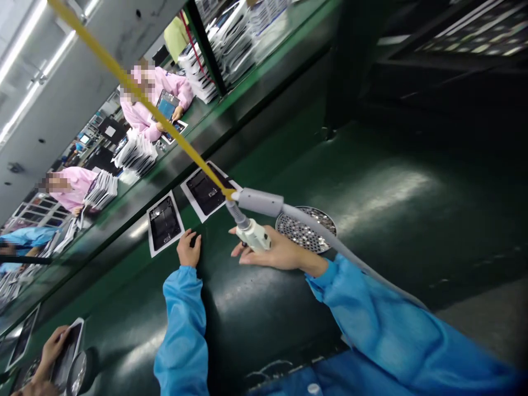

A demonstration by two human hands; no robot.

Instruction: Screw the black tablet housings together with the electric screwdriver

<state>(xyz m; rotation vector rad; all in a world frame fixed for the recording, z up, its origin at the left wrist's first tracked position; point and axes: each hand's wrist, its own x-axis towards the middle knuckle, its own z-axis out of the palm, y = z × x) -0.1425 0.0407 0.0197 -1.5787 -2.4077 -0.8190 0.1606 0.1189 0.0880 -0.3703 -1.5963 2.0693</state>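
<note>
My right hand is wrapped around a white electric screwdriver, some fingers reaching out past its body. The tool hangs from a yellow strap and has a grey cable that runs back over my right arm. Its tip is hidden from me. My left hand rests on the green bench, fingers slightly bent and apart, holding nothing visible. Just beyond it lies a white-framed tablet panel with a dark inside. A second tablet panel lies to its right, partly behind the strap.
A round perforated dish with small metal pieces sits behind my right wrist. At lower left, a co-worker's hand touches another panel. Across the bench, people in pink sit among stacked panels. A dark rack stands upper right.
</note>
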